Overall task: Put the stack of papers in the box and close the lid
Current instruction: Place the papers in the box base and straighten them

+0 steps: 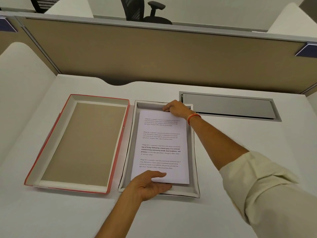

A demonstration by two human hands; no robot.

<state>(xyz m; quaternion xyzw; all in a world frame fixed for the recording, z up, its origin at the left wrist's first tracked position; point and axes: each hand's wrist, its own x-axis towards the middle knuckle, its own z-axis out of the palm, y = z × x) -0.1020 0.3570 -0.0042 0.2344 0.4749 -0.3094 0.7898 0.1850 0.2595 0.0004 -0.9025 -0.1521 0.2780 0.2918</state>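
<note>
A stack of white printed papers (162, 146) lies inside the shallow white box (194, 169) in the middle of the desk. My left hand (151, 184) grips the near edge of the stack, thumb on top and fingers under it. My right hand (176, 109) holds the far edge of the stack, at the box's far wall. The box lid (82, 143), red outside and brown inside, lies upside down on the desk just left of the box.
A grey cable hatch (229, 106) is set into the white desk (223, 169) behind and right of the box. A tan partition (154, 54) runs along the desk's far edge. A black office chair (142, 11) stands beyond it.
</note>
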